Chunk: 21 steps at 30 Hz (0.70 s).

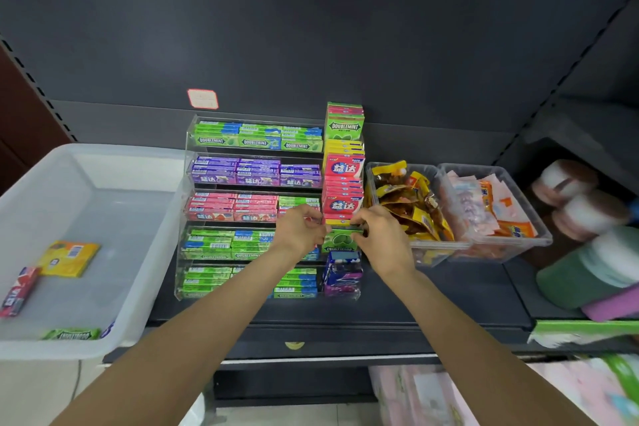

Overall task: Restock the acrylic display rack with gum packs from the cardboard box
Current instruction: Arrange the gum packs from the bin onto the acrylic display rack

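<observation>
Gum pack (340,241), green Doublemint, sits in the right-hand column of the acrylic display rack (188,162), directly between both hands. Left hand (300,231) has its grip curled at the pack's upper left corner; right hand (375,230) has its grip pinched on the pack's top right edge. Whether the left fingers actually clamp the pack or just touch the rack edge, cannot tell. Just above the grip: stacked red packs (343,187), then yellow, then another green Doublemint at top. Just below the grip: blue-purple packs (342,271). Left of the left hand: rack tiers of green, purple, pink and green stick packs. Well left of both hands: translucent plastic bin (114,162) holding a yellow pack (69,258), a red pack (19,290) and a green stick pack (71,334). Just right of the right hand: two clear tubs (511,245) of snack sachets. All on a dark shelf (449,294).
</observation>
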Motion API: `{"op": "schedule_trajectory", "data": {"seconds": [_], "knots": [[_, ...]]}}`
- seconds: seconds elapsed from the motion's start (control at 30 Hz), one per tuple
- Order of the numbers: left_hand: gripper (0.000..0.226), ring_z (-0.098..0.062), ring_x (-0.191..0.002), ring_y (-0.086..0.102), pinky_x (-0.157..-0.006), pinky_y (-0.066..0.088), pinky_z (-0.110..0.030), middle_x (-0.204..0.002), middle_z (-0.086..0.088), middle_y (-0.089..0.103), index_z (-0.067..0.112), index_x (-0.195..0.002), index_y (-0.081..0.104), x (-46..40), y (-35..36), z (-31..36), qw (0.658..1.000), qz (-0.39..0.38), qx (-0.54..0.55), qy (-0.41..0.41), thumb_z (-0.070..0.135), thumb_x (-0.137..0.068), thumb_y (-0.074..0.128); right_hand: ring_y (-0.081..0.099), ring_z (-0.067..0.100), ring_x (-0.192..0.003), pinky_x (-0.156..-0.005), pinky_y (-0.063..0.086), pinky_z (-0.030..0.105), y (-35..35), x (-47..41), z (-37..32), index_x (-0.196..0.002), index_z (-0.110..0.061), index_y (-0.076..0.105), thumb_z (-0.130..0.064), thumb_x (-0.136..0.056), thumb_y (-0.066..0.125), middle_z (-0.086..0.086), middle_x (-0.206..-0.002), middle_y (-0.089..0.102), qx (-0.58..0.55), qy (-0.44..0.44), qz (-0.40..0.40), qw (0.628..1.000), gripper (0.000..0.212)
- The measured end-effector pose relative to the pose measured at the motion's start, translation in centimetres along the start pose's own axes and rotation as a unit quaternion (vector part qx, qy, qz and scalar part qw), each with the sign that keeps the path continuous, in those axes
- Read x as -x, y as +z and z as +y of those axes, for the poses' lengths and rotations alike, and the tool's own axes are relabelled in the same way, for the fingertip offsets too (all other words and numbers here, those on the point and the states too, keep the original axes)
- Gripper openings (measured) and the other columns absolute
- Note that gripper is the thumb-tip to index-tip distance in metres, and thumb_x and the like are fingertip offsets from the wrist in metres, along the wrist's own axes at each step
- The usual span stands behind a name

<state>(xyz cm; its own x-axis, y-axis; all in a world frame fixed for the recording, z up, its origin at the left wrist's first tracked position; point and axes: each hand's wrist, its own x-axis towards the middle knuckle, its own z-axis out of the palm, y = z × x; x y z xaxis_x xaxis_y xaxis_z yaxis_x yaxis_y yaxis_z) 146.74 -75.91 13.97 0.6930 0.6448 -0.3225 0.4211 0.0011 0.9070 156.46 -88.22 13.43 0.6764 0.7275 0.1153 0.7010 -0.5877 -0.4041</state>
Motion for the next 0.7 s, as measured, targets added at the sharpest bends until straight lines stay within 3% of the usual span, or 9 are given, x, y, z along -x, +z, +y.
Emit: {"op": "schedule_trajectory", "data": {"seconds": [0.2,0.33,0.4,0.53,0.7], "knots": [[0.022,-0.017,-0.072,0.064,-0.076,0.056,-0.031,-0.084,-0.008,0.068,0.006,-0.103,0.06,-0.2,-0.1,-0.2,0.999,0.021,-0.042,0.022,0.01,-0.083,0.069,0.048,0.013,-0.117,-0.085,0.051,0.028,-0.1,0.1,-0.7,-0.121,-0.018,0.055,-0.021,-0.088,0.064,0.001,-0.124,0.049,0.034,-0.018,-0.001,0.999,0.034],[0.02,-0.012,-0.08,0.06,-0.061,0.044,-0.008,-0.096,-0.006,0.069,0.01,-0.106,0.062,0.8,-2.1,-0.4,0.988,0.029,-0.121,0.095,0.018,-0.088,0.064,0.046,0.014,-0.117,-0.092,0.047,0.027,0.0,0.2,-2.7,-0.118,-0.018,0.058,-0.021,-0.087,0.064,0.0,-0.119,0.052,0.003,-0.059,0.032,0.998,0.032],[0.017,-0.01,-0.081,0.06,-0.06,0.042,-0.004,-0.097,-0.004,0.069,0.011,-0.105,0.062,1.7,-4.3,-0.6,0.981,0.046,-0.141,0.122,0.019,-0.089,0.061,0.049,0.013,-0.112,-0.092,0.041,0.02,0.2,0.1,-4.8,-0.117,-0.018,0.059,-0.019,-0.089,0.061,-0.001,-0.115,0.053,-0.04,-0.07,0.032,0.996,0.027],[0.015,-0.01,-0.08,0.061,-0.065,0.042,-0.008,-0.088,-0.001,0.067,0.01,-0.099,0.063,4.5,-11.0,-1.9,0.967,0.11,-0.167,0.161,0.022,-0.09,0.06,0.055,0.014,-0.101,-0.088,0.048,0.03,2.0,-0.2,-10.7,-0.113,-0.015,0.062,-0.012,-0.09,0.057,-0.001,-0.107,0.057,-0.131,-0.101,-0.007,0.986,0.024],[0.013,-0.017,-0.082,0.064,-0.074,0.045,-0.021,-0.087,-0.004,0.068,0.009,-0.094,0.065,7.7,-21.7,-6.1,0.945,0.217,-0.199,0.141,0.02,-0.09,0.06,0.056,0.016,-0.099,-0.09,0.046,0.033,6.1,0.1,-19.5,-0.108,-0.014,0.065,-0.008,-0.088,0.057,0.0,-0.103,0.061,-0.173,-0.152,-0.063,0.971,0.022]]}}
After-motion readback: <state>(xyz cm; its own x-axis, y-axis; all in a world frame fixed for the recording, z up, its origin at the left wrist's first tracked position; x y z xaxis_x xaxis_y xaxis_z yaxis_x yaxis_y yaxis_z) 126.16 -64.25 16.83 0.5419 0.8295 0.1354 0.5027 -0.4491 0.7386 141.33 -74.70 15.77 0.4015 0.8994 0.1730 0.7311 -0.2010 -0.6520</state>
